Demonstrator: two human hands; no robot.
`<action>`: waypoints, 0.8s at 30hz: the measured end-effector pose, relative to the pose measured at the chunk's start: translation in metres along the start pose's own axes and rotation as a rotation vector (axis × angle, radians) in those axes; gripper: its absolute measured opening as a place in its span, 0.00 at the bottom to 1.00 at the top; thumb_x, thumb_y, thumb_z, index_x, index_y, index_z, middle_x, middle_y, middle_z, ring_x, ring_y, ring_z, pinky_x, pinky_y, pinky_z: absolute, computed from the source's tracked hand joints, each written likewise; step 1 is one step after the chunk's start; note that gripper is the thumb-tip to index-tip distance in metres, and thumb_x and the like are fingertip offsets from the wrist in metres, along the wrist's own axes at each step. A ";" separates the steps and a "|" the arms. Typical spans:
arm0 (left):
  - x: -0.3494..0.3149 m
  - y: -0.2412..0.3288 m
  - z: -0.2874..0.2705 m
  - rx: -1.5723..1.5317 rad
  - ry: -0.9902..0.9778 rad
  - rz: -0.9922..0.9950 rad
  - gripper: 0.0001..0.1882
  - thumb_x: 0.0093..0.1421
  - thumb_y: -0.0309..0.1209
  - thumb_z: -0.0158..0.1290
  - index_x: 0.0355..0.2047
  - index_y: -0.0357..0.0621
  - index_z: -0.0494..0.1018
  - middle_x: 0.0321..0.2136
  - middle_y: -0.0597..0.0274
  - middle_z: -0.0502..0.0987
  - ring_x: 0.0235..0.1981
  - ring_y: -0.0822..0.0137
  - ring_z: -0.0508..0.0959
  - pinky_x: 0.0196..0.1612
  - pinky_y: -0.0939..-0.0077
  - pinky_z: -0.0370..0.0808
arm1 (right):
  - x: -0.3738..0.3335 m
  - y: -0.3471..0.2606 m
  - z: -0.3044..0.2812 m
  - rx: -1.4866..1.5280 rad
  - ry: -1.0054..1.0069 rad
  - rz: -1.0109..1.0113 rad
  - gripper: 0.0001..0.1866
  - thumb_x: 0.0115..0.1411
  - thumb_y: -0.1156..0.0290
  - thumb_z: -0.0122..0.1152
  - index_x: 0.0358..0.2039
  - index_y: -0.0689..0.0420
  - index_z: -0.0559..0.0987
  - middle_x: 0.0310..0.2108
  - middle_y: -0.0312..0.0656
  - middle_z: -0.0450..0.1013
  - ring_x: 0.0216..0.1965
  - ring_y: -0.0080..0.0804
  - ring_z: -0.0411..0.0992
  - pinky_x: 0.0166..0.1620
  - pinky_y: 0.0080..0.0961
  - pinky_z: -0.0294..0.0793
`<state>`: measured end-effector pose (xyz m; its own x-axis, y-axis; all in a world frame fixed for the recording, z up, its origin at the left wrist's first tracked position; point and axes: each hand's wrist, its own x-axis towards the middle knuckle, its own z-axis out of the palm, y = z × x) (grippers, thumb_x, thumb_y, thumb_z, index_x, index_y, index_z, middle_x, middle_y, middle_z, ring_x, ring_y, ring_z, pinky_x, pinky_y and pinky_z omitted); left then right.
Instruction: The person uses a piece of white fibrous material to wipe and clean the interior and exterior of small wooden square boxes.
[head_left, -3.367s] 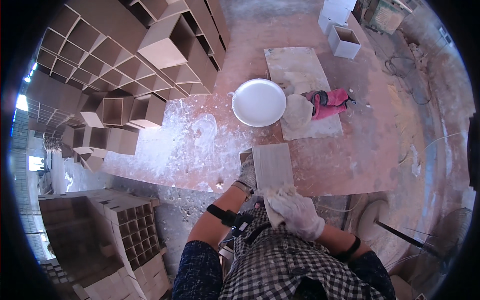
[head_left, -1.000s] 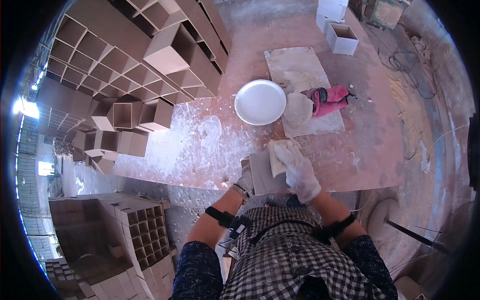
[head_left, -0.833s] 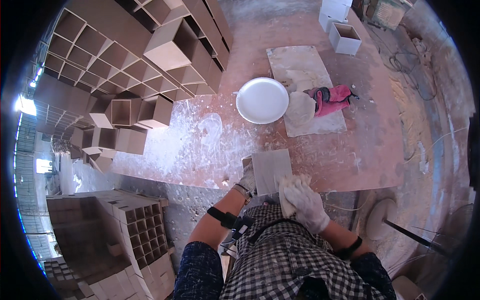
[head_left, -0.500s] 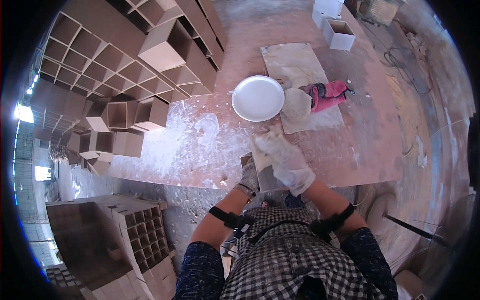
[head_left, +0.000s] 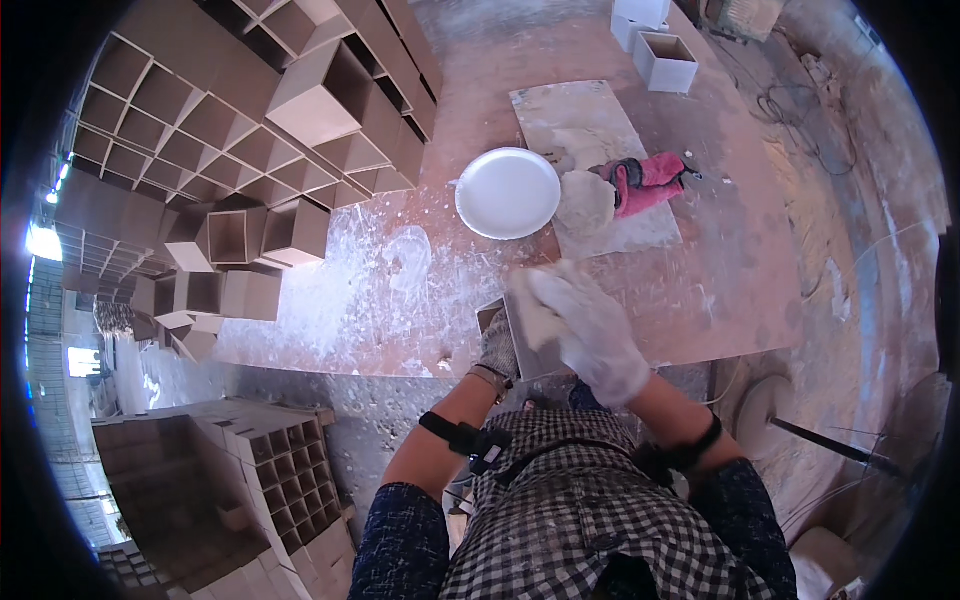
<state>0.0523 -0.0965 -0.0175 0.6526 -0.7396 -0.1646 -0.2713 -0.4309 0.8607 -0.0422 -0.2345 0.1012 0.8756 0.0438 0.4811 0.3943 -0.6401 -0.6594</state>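
My left hand [head_left: 499, 349], in a grey knitted glove, reaches into the open end of a brown board box [head_left: 541, 364] near the table's front edge. Its fingers are inside and mostly hidden, gripping the near wall. My right hand [head_left: 600, 340], in a loose whitish glove, is closed on a cream cloth or pad [head_left: 536, 311] laid against the box's upper face. Motion blurs this hand, and the pad's exact kind is unclear. Beyond the box stands a round white dish [head_left: 508, 194] with a pale filling.
Right of the dish, a dusty board [head_left: 575, 108] bears a cream round lump [head_left: 585, 203] and a pink-and-black bundle [head_left: 648, 184]. White boxes [head_left: 666, 64] stand at the far right. Stacked brown boxes [head_left: 235, 240] fill the left; a gridded carton stack [head_left: 295, 460] stands lower left.
My right hand has slid toward the right and slightly nearer with the pad along the box's face. The left hand stays inside the box. The whole view has shifted a little.
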 end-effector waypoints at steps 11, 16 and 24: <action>-0.033 -0.028 0.012 -1.079 0.007 -0.322 0.25 0.68 0.45 0.35 0.61 0.47 0.58 0.58 0.60 0.65 0.56 0.62 0.68 0.59 0.65 0.66 | -0.107 -0.010 -0.004 0.372 -0.341 -0.016 0.30 0.47 0.76 0.56 0.54 0.61 0.69 0.52 0.51 0.69 0.56 0.49 0.66 0.57 0.40 0.66; -0.029 -0.031 0.022 -1.368 0.181 -0.564 0.27 0.68 0.47 0.34 0.62 0.47 0.57 0.60 0.60 0.63 0.58 0.63 0.66 0.59 0.65 0.65 | -0.025 0.037 -0.003 0.153 0.097 0.129 0.28 0.47 0.77 0.56 0.52 0.57 0.72 0.51 0.52 0.70 0.57 0.53 0.65 0.56 0.44 0.67; -0.027 -0.011 0.015 -1.407 0.299 -0.519 0.20 0.67 0.43 0.39 0.52 0.46 0.68 0.46 0.60 0.75 0.47 0.61 0.75 0.50 0.65 0.74 | -0.086 -0.010 0.007 -0.101 -0.270 0.207 0.31 0.41 0.81 0.57 0.51 0.53 0.70 0.50 0.48 0.67 0.51 0.51 0.66 0.42 0.36 0.77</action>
<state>0.0269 -0.0792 -0.0293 0.6220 -0.4642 -0.6306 0.7828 0.3510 0.5138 -0.1193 -0.2269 0.0623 0.9816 0.0978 0.1640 0.1829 -0.7289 -0.6598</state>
